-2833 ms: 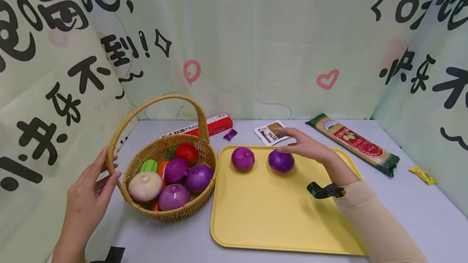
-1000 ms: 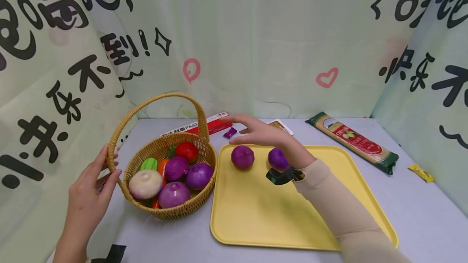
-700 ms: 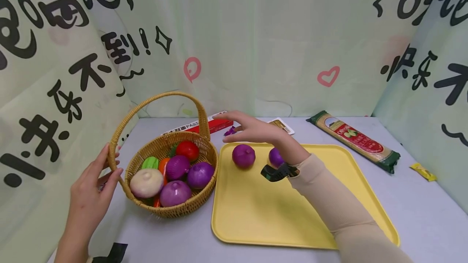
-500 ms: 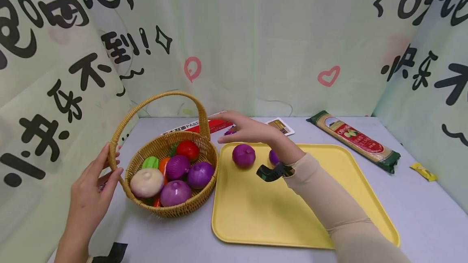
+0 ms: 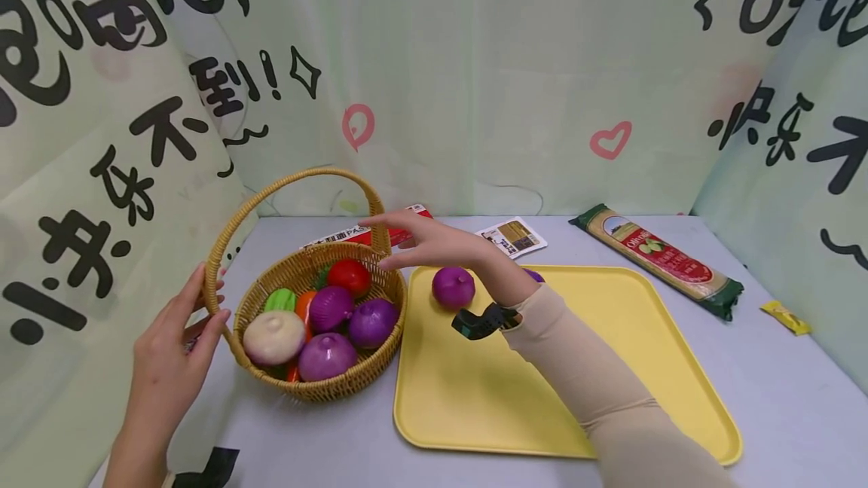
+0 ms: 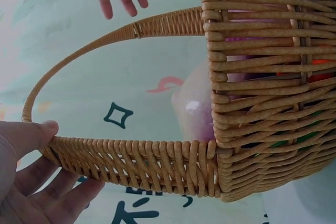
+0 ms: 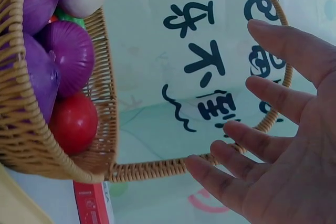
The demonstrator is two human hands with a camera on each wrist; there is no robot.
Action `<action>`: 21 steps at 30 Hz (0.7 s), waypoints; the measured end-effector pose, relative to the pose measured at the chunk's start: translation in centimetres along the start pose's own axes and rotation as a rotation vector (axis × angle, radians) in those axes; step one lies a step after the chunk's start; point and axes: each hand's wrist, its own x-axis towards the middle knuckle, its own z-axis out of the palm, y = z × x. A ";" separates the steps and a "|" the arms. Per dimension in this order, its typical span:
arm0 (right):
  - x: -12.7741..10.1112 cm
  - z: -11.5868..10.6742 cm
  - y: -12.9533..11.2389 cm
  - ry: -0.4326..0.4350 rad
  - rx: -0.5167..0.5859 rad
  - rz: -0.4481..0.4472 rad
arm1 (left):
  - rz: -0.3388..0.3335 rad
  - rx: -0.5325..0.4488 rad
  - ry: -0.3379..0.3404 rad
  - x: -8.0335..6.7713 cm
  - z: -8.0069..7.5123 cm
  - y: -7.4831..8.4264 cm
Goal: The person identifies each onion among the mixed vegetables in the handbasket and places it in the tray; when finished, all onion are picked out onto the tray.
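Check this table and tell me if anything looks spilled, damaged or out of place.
Nothing stands out. The basket stands upright with its vegetables inside, the left hand on its handle. The right hand is open above the basket's rim. A purple onion sits on the yellow tray.

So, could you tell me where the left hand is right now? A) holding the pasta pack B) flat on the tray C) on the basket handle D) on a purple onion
C: the left hand holds the basket handle near its left base, thumb on the weave in the left wrist view.
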 end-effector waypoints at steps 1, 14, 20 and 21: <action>0.2 0.1 0.0 0.002 -0.010 0.001 | 0.002 -0.001 -0.001 0.0 0.0 0.0; 3.0 1.6 -0.6 -0.047 0.026 -0.029 | 0.008 -0.005 0.003 0.2 0.1 -0.1; 4.4 2.2 -1.0 -0.085 0.040 -0.040 | 0.006 -0.004 0.007 0.1 0.1 -0.1; 4.7 2.4 -1.1 -0.092 0.041 -0.042 | 0.003 -0.003 0.007 0.1 0.1 -0.1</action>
